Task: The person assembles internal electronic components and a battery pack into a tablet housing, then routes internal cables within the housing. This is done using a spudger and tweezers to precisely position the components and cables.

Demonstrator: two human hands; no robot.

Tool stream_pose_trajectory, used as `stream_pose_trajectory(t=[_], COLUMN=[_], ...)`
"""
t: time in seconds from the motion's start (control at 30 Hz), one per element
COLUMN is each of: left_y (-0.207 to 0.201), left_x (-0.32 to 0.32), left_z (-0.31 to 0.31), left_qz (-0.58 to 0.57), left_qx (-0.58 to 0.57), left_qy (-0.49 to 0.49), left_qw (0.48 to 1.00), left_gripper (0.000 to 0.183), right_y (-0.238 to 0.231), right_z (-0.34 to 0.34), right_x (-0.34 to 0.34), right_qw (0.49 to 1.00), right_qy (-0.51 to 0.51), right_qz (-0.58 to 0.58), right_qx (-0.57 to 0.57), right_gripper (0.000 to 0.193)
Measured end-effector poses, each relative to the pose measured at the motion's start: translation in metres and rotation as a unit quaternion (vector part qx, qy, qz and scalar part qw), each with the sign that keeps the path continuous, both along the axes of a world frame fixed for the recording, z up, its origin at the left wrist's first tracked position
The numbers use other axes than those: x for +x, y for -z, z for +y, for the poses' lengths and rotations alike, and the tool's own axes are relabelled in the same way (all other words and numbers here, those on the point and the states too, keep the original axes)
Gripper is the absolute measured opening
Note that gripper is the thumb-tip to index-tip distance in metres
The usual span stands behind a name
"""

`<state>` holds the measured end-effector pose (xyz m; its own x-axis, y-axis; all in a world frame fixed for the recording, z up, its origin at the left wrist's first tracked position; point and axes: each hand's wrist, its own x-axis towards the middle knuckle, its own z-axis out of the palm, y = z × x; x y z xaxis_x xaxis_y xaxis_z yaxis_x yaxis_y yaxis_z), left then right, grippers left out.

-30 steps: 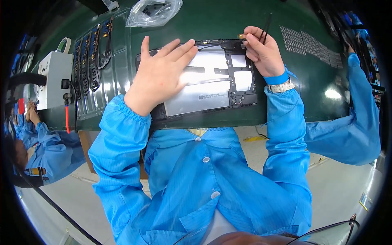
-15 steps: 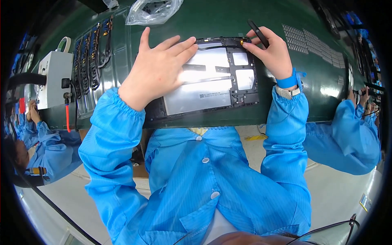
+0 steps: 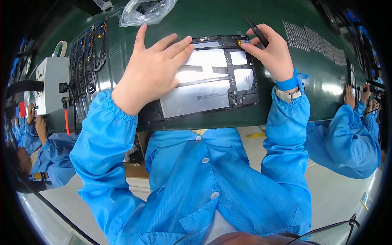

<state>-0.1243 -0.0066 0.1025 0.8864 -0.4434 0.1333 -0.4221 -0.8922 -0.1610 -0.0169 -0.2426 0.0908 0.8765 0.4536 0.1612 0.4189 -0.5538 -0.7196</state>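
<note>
An opened tablet (image 3: 196,107), its silver battery pack and black inner frame showing, lies on the green bench in front of me. My left hand (image 3: 153,73) is flat over its left part, fingers spread and fingertips on the far edge. At the far right corner my right hand (image 3: 271,51) is closed, with a slim black pen-like tool (image 3: 257,32) held between thumb and fingers. Its thumb and fingertips meet beside a small yellow-and-blue piece (image 3: 241,42) on the tablet's corner; whether they pinch it I cannot tell. A blue strap (image 3: 288,84) circles my right wrist.
Left of the tablet, a clear tray (image 3: 87,61) holds several dark cable-like parts, beside a white box (image 3: 55,83) with a red lead. A clear plastic bag (image 3: 147,12) lies at the back. Rows of small grey pieces (image 3: 314,43) sit at right. Other people work on both sides.
The tablet and my left hand sit slightly further left in the picture. My right hand stays at the tablet's corner with the black tool, barely moved.
</note>
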Motion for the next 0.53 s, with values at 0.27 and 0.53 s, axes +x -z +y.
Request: stream_pose_trajectory(t=[0.27, 0.53], left_y=[-0.006, -0.015], left_x=[0.01, 0.023], left_z=[-0.004, -0.007], left_qz=[-0.042, 0.027], left_qx=[0.05, 0.091], left_qy=[0.055, 0.14], left_qw=[0.996, 0.986], left_gripper=[0.041, 0.04], right_y=[0.0, 0.002], right_z=[0.002, 0.003], right_x=[-0.004, -0.004], right_qw=[0.999, 0.998], right_qy=[0.028, 0.028], right_qz=[-0.038, -0.038], right_qx=[-0.024, -0.037], right_gripper=[0.03, 0.034])
